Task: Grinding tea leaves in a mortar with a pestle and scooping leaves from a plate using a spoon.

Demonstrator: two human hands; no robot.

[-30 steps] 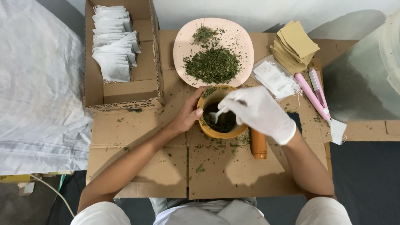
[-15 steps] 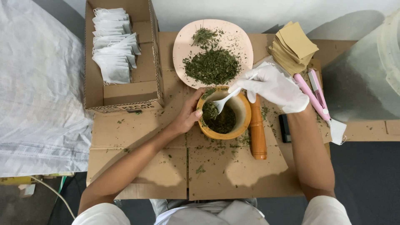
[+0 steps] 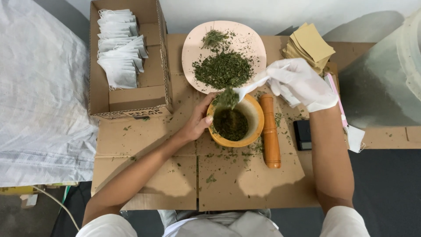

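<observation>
Left hand (image 3: 198,124) bare, cupping wooden mortar (image 3: 237,121) of crushed herbs, centre | gloved right hand (image 3: 302,84) pinching white spoon (image 3: 245,90), heaped green, over rim | pink plate (image 3: 193,48) beyond: herb pile | box (image 3: 160,66) far left: white sachets (image 3: 119,48)

- The left hand (image 3: 199,120) was bare, its forearm stretched forward and inward, fingers and thumb curled in a loose cupping grip.
- The right hand (image 3: 302,83) wore a white glove, forearm nearly straight ahead, wrist bent leftward, fingers pinched closed.
</observation>
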